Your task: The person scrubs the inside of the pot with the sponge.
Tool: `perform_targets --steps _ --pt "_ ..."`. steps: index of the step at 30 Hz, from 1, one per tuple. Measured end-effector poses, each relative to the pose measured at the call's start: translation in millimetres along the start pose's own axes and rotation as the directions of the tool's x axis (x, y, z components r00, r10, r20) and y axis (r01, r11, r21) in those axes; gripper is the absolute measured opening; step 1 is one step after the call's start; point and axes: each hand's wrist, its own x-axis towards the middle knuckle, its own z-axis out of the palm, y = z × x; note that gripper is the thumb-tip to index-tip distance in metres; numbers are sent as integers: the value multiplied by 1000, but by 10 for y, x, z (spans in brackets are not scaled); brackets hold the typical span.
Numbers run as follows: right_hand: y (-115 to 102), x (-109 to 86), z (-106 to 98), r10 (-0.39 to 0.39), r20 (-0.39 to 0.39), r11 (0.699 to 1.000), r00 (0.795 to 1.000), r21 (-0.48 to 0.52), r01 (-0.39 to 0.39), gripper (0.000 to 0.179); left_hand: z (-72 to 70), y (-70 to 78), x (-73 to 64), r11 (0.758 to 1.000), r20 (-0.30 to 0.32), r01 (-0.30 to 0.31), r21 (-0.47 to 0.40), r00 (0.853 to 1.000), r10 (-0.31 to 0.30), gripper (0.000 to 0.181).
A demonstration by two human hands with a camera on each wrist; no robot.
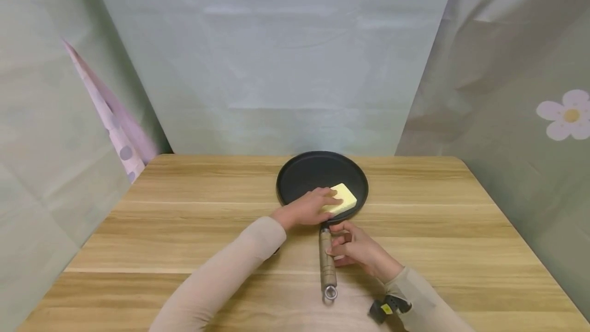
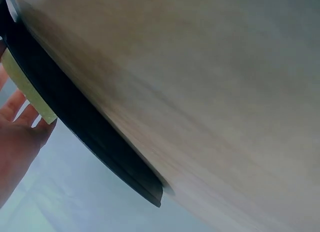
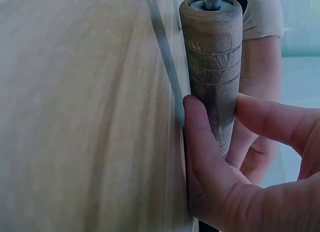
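A black round frying pan [image 1: 306, 175] lies on the table with its wooden handle [image 1: 328, 266] pointing toward me. Inside it, at the near right, is a pale yellow rectangular sponge [image 1: 346, 200]. My left hand [image 1: 310, 208] grips the sponge from above, fingers spread over it; the left wrist view shows the sponge [image 2: 31, 89] against the pan at its edge. Beside the handle, my right hand [image 1: 361, 251] pinches it near the pan; in the right wrist view thumb and finger sit on opposite sides of the handle [image 3: 212, 52].
The wood-grain table [image 1: 207, 183] spreads out on both sides of the pan. Grey-green sheets [image 1: 295, 65] hang behind and at the sides, one with a pink flower [image 1: 571, 116]. A black strap device [image 1: 387, 309] is on my right wrist.
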Motion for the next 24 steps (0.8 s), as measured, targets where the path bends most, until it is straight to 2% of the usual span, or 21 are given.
perform_targets --steps 11,15,24 --pt "14 -6 -12 -13 8 1000 1000 2 13 53 4 26 157 1000 7 -9 30 1000 9 48" --pt "28 -1 -8 -18 11 1000 1000 -3 18 52 -8 46 236 999 18 6 49 1000 -7 49" --pt "40 17 -8 -35 7 999 999 10 35 52 -12 56 427 990 21 25 140 999 -28 49"
